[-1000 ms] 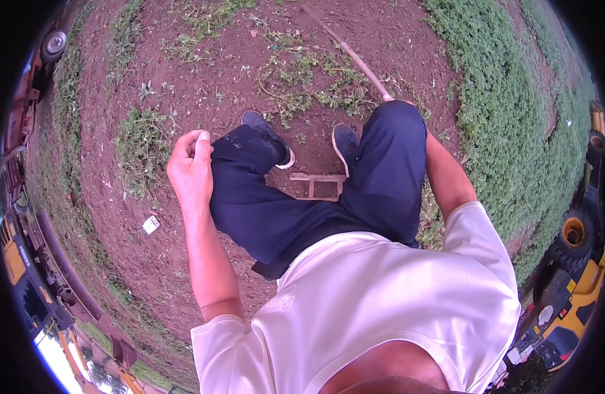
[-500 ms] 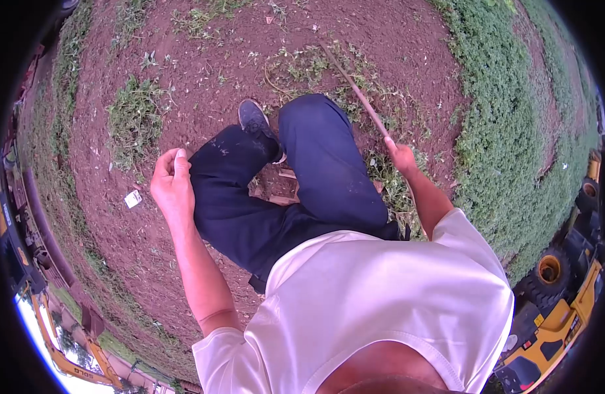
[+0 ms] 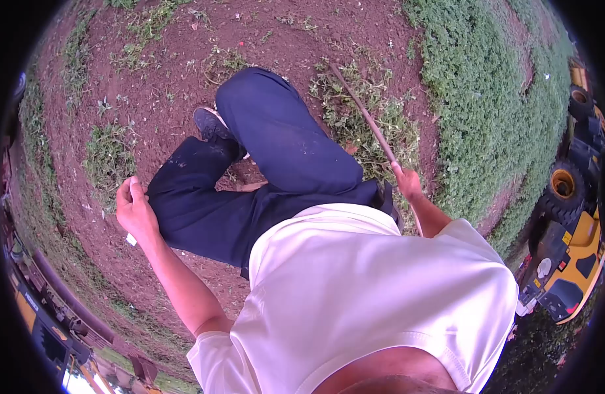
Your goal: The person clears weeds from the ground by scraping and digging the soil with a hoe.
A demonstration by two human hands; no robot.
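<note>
My right hand [image 3: 408, 182] is wrapped round a long, thin wooden pole [image 3: 367, 118]. The pole slants forward and left over a patch of loose green weeds [image 3: 397, 128], its far tip at the weeds' edge. A short length of it shows behind the hand. No tool head can be made out. Beside my left knee, my left hand [image 3: 137, 209] hangs with its fingers curled in and the thumb against them; nothing shows in it. My legs in dark trousers [image 3: 282, 131] are bent low over the soil, with one dark shoe [image 3: 214, 125] in view.
Bare reddish soil [image 3: 177, 85] surrounds me. A small weed heap [image 3: 110, 157] lies on the left, near a white scrap [image 3: 131, 240]. Dense low green plants [image 3: 473, 111] border the right side. Yellow machinery with big wheels [image 3: 562, 184] stands at far right; more machinery [image 3: 36, 308] is at lower left.
My view and body have turned, with my knees and left hand shifting left in the picture. The pole stays in my right hand, now lower in view, and more weeds show under it.
</note>
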